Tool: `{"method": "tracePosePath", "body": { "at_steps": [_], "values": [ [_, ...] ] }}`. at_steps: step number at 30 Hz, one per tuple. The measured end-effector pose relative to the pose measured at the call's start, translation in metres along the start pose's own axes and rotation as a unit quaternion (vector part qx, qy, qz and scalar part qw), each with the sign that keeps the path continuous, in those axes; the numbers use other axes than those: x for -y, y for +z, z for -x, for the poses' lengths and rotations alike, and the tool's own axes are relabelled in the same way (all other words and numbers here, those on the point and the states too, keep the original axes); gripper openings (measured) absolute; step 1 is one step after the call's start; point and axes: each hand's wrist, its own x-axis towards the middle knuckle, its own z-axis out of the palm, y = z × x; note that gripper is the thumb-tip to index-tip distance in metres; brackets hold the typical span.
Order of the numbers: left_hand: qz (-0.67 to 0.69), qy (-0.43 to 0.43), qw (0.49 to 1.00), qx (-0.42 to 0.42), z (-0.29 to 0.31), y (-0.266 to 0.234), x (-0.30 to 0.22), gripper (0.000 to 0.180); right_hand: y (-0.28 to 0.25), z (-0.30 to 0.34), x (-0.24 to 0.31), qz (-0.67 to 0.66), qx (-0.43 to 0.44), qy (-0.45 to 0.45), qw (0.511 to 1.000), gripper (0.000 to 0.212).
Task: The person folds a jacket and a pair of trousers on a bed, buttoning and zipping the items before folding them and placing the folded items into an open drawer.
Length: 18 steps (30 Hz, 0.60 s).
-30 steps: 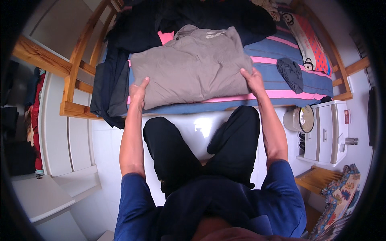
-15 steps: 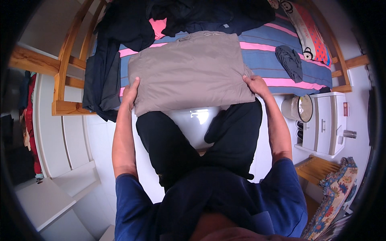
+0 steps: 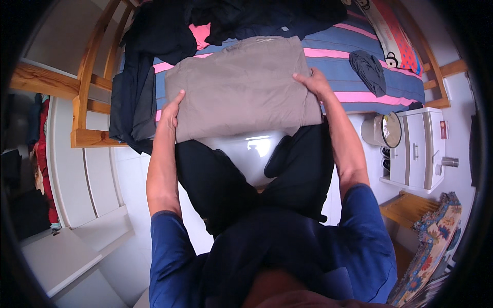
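A folded grey-brown garment [image 3: 241,87] is lifted off the striped bed [image 3: 349,72] and held flat in front of me. My left hand [image 3: 172,110] grips its left edge and my right hand [image 3: 313,84] grips its right edge. The lower edge of the garment hangs over my black trousers [image 3: 215,179]. A heap of dark clothes [image 3: 246,18] lies on the bed behind it.
Dark garments [image 3: 136,92] hang over the wooden bed frame [image 3: 87,102] on the left. A small grey cloth [image 3: 367,69] lies on the bed at right. A white drawer unit [image 3: 418,149] with a round bin [image 3: 382,131] stands at right. White cabinets [image 3: 77,231] line the left.
Both hands took hold of the folded garment's sides, lifted it off the bed and drew it toward me. My view has dropped closer to it.
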Motion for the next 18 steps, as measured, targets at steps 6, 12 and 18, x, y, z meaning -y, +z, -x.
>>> {"method": "tracePosePath", "body": {
  "at_steps": [6,12,18],
  "values": [
    [0.051,0.177,0.982,-0.047,0.142,0.004,-0.034,0.070,-0.087,0.118,0.052,-0.130,-0.001,-0.106,0.986,0.044],
    [0.087,0.181,0.976,-0.085,0.272,-0.021,0.076,0.066,-0.143,0.281,0.001,-0.208,-0.059,-0.147,0.965,0.045],
    [-0.040,0.076,0.990,-0.115,0.249,-0.011,0.202,0.069,-0.084,0.291,-0.114,-0.173,0.145,0.063,0.972,0.082]
  ]
}}
